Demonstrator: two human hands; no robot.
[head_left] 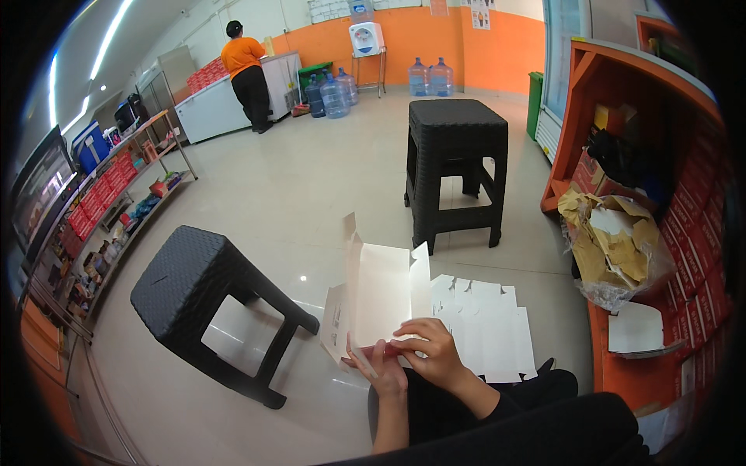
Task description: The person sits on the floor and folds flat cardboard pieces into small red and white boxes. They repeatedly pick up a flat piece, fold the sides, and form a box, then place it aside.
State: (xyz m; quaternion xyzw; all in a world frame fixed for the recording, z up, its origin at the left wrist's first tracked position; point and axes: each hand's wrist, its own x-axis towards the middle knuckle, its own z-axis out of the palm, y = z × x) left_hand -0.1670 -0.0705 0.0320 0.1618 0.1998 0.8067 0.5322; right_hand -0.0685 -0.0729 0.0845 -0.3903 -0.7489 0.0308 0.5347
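Note:
A partly folded cardboard box [382, 283], white inside with a bit of red on its near side, stands open in front of me with its side flaps up. My left hand [386, 378] grips its near end from below, the fingers wrapped over the near edge. At the same near edge, my right hand [432, 353] pinches the card close to the left fingertips. Just right of the box lies a stack of flat white cardboard box blanks [486, 330], by my dark-clothed legs. The right hand partly covers the box's near right corner.
Black woven-look stools stand at the left [186, 283] and ahead [458, 124]. An orange shelf [571, 179] at the right holds red boxes and crumpled brown paper [622, 241]. A metal rack [155, 116] lines the left. Far back, a person [247, 70] stands at a white chest freezer [210, 113].

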